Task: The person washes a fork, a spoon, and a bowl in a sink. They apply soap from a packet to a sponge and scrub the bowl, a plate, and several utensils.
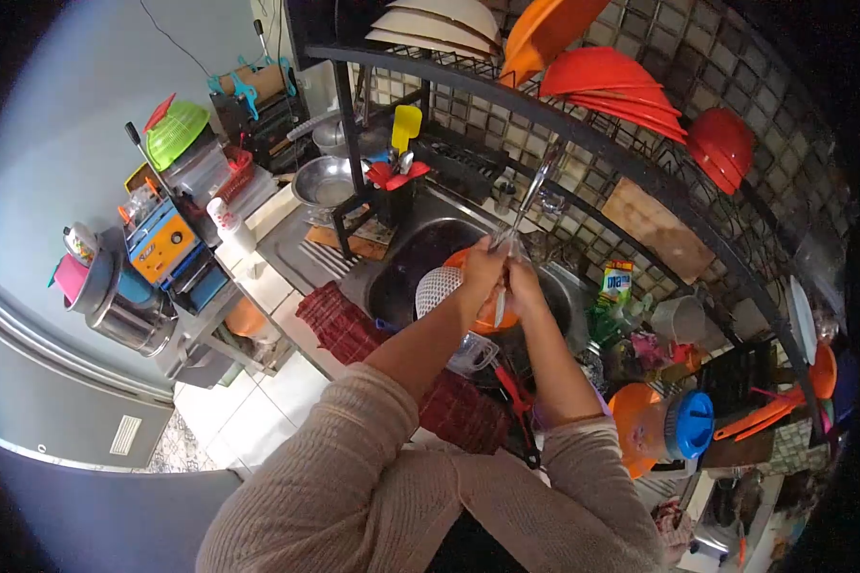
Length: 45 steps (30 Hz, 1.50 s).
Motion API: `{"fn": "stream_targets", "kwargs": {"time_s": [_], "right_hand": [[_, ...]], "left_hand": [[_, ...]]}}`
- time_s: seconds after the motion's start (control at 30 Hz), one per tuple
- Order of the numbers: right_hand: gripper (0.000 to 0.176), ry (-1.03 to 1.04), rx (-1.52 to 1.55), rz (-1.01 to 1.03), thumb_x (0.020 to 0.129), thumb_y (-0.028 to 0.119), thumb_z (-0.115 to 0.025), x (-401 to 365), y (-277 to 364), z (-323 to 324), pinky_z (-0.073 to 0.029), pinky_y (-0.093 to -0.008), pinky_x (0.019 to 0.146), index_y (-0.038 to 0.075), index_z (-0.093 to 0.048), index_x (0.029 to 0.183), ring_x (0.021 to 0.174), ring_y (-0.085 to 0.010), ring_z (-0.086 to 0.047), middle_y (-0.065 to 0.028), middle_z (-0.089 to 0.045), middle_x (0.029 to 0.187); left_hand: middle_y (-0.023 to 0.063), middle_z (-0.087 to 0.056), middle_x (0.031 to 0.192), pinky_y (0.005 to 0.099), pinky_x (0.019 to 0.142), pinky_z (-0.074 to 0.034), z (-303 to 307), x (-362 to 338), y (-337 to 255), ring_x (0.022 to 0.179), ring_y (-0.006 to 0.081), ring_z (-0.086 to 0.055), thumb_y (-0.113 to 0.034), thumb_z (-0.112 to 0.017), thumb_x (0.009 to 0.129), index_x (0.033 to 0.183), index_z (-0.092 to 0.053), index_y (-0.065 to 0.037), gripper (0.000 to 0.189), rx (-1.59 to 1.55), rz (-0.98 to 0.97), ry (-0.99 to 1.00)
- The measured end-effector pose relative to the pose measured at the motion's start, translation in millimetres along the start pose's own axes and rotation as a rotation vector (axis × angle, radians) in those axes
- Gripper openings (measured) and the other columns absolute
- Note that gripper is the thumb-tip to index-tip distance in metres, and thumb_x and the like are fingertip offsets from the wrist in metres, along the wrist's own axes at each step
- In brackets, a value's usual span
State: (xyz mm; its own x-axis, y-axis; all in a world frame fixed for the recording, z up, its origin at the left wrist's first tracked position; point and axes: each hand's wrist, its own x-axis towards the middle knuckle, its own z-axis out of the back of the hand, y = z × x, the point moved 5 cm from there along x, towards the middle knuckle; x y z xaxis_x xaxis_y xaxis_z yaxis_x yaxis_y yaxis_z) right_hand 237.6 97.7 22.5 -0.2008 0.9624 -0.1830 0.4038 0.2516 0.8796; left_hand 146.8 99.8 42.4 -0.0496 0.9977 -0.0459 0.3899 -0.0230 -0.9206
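Observation:
My left hand [481,271] and my right hand [522,284] are close together under the faucet [541,178], over the sink [384,294]. Both are closed, fingers bent around a slim, shiny metal utensil [500,309] whose lower end shows between them. Its exact kind cannot be made out. Below the hands is an orange bowl [495,325], partly hidden by my wrists. A white perforated basket [438,289] lies to the left, beside my left forearm. A clear plastic container [472,353] is in the nearer part of the sink, with a red-handled tool [513,390] beside it.
A black dish rack [583,119] with red bowls [613,84] arches above the sink. A dark red cloth [339,325] covers the front counter edge. At right stand a green detergent pouch [614,286] and an orange jug with a blue lid [690,425]. A metal bowl [325,181] sits at left.

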Motion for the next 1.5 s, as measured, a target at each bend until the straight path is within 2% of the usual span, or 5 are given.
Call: {"fn": "stream_targets", "kwargs": {"time_s": [0.43, 0.57, 0.83, 1.1, 1.5], "right_hand": [[0.026, -0.245, -0.148, 0.224, 0.092, 0.027, -0.052, -31, -15, 17, -0.032, -0.0211, 0.037, 0.006, -0.06, 0.077, 0.041, -0.0067, -0.043, 0.0012, -0.05, 0.055], [0.027, -0.26, -0.112, 0.306, 0.092, 0.026, -0.051, -21, -19, 12, -0.038, -0.023, 0.043, 0.004, -0.06, 0.079, 0.048, -0.0088, -0.049, -0.0001, -0.054, 0.061], [0.021, -0.06, -1.195, 0.732, 0.077, 0.021, -0.069, -102, 71, 22, -0.046, -0.0307, 0.066, 0.002, -0.066, 0.085, 0.069, -0.0217, -0.06, -0.0093, -0.062, 0.074], [0.037, -0.172, -1.706, -0.134, 0.072, 0.043, -0.069, -231, 41, 124, -0.047, -0.04, 0.06, 0.007, -0.062, 0.072, 0.065, -0.03, -0.061, -0.0123, -0.062, 0.069], [0.025, -0.441, -1.916, 0.078, 0.073, 0.03, -0.064, -233, 20, 148, -0.048, -0.0453, 0.062, 0.008, -0.062, 0.085, 0.072, -0.0349, -0.062, -0.0167, -0.063, 0.076]], "left_hand": [[0.0034, -0.06, 0.064, 0.0259, 0.036, -0.038, -12, 15, 10, 0.046, 0.0095, -0.052, -0.024, -0.059, 0.088, 0.088, -0.058, -0.004, 0.02, 0.02, -0.269, 0.068], [0.006, -0.062, 0.069, 0.0283, 0.054, -0.046, -5, 4, 11, 0.062, 0.013, -0.06, -0.026, -0.057, 0.087, 0.092, -0.06, 0.0, 0.027, 0.244, -0.097, 0.062], [0.0045, -0.059, 0.067, 0.0267, 0.048, -0.045, 12, 24, 18, 0.055, 0.0134, -0.057, -0.026, -0.055, 0.089, 0.088, -0.058, -0.005, 0.021, 0.098, -0.027, 0.04], [0.002, -0.063, 0.091, 0.0214, 0.04, -0.034, -13, -7, 23, 0.051, 0.0111, -0.053, -0.027, -0.054, 0.089, 0.108, -0.053, -0.015, 0.022, -0.041, 0.317, 0.13], [0.0007, -0.063, 0.092, 0.0185, 0.04, -0.03, -6, -1, 2, 0.051, 0.0069, -0.049, -0.036, -0.055, 0.088, 0.104, -0.05, -0.015, 0.027, -0.064, 0.207, 0.091]]}}
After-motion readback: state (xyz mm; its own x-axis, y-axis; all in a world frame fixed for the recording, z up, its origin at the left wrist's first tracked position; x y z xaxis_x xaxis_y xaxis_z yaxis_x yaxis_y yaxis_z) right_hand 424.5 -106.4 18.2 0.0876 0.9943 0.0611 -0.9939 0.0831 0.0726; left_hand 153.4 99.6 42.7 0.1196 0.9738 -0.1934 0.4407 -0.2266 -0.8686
